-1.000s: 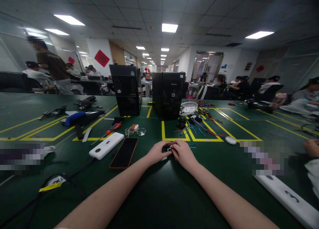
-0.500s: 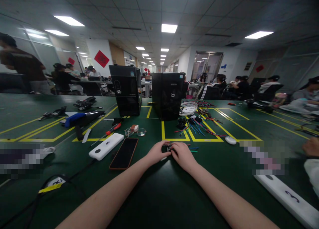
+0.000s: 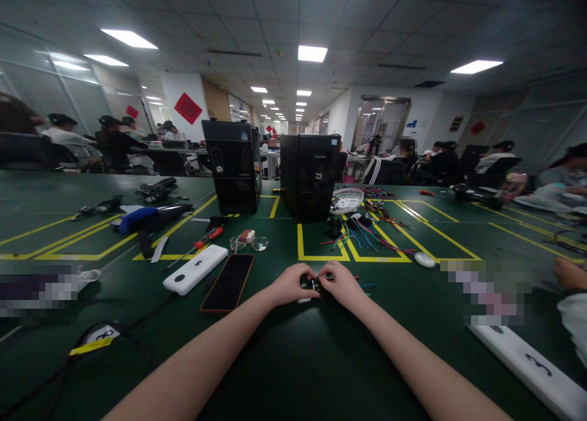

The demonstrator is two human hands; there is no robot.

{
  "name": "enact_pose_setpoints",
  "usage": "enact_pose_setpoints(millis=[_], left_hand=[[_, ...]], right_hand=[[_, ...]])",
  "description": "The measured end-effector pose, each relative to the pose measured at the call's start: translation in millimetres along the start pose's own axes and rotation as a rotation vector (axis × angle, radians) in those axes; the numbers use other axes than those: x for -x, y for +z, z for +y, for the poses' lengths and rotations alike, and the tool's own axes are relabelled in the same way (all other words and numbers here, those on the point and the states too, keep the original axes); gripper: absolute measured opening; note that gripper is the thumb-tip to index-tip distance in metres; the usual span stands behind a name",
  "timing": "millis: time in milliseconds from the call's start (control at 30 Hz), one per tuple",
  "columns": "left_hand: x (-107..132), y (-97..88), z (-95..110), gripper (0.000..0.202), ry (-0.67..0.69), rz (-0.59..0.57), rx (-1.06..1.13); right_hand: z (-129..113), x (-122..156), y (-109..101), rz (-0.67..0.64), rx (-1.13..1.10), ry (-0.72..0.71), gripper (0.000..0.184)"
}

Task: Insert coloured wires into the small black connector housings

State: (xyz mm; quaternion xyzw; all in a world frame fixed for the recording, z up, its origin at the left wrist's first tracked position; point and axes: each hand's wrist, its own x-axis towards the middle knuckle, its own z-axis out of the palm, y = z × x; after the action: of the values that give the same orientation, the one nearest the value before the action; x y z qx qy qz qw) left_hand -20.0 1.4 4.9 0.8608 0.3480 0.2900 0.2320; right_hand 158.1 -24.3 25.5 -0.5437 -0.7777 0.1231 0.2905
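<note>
Close to the middle of the green table, my left hand (image 3: 291, 283) and my right hand (image 3: 340, 280) meet around a small black part (image 3: 315, 285) with a pale metallic spot. The fingers of both hands are curled onto it from either side, hiding most of it. Coloured wires (image 3: 367, 285), red and blue, stick out to the right from behind my right hand. Just under my left fingertips a small white piece (image 3: 303, 300) shows on the table. A black phone (image 3: 229, 282) with an orange-brown edge lies left of my left hand.
Two black computer towers (image 3: 233, 167) stand at the back. Loose wires (image 3: 362, 231) and a white basket (image 3: 347, 201) lie right of them. Left are glasses (image 3: 260, 244), a red screwdriver (image 3: 208, 237) and a white power bank (image 3: 196, 269). Another person's hand (image 3: 570, 274) is at the right edge.
Both hands have shifted slightly down and to the right with the black part. The wires beyond my right hand have moved right and down too.
</note>
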Motion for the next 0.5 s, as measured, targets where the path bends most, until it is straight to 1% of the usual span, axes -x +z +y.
enact_pose_setpoints(millis=[100, 300, 500], left_hand=[[0.5, -1.0, 2.8, 0.033, 0.011, -0.022, 0.002], [1.2, -1.8, 5.9, 0.031, -0.007, -0.035, 0.0], [1.7, -1.2, 3.9, 0.031, -0.004, -0.037, 0.014]], right_hand=[[1.1, -0.7, -1.8, -0.034, -0.045, 0.023, 0.007], [0.1, 0.7, 1.4, -0.074, -0.014, 0.009, 0.009], [2.7, -1.3, 0.9, -0.066, -0.06, 0.012, 0.009]])
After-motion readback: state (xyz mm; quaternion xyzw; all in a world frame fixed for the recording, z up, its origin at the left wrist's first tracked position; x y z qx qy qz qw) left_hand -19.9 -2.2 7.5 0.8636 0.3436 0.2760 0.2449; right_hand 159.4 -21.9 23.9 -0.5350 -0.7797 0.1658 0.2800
